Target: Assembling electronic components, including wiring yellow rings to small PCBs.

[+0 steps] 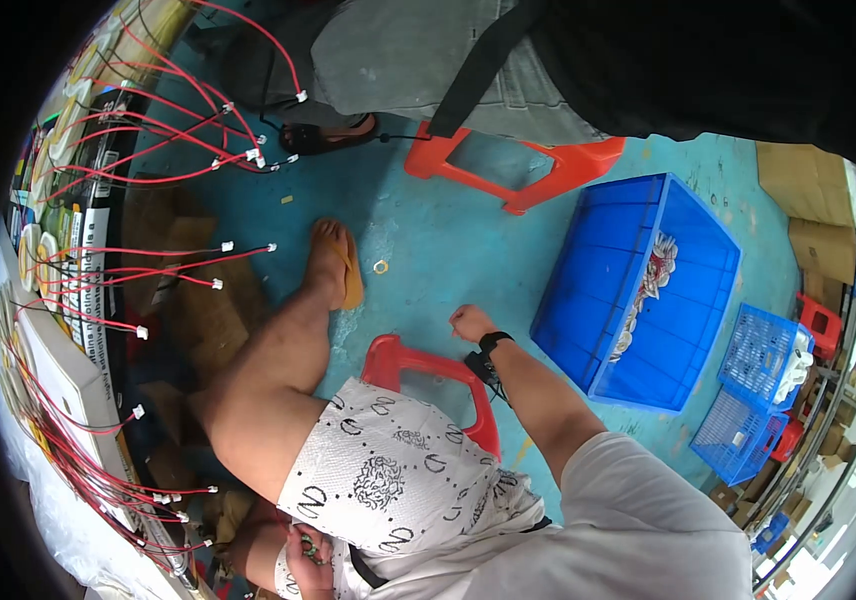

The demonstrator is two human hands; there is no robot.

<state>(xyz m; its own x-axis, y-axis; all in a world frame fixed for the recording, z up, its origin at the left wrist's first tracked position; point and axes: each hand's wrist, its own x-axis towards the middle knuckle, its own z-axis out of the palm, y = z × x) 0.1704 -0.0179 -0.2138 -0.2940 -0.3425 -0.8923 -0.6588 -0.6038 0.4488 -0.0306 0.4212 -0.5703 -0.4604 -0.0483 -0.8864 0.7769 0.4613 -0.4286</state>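
My right hand (473, 322) hangs beside the blue bin, its fingers curled closed; whatever they may hold is hidden. A black band (494, 341) with a small dark device circles that wrist. Low in the view, my left hand (314, 562) rests by my thigh, fingers curled around several small greenish pieces (310, 545) too small to make out. Along the bench at the left, red and black wires (138, 270) with white connectors stick out over the edge. They come from round whitish parts (46, 248) on the bench, and neither hand touches them.
The blue bin (588, 280) on the right holds white round parts with red wires (653, 275). I sit on a red stool (428, 362). Another person in grey trousers (388, 60) sits on an orange-red stool (473, 187). Blue crates (733, 430) and cardboard boxes (808, 190) stand farther right.
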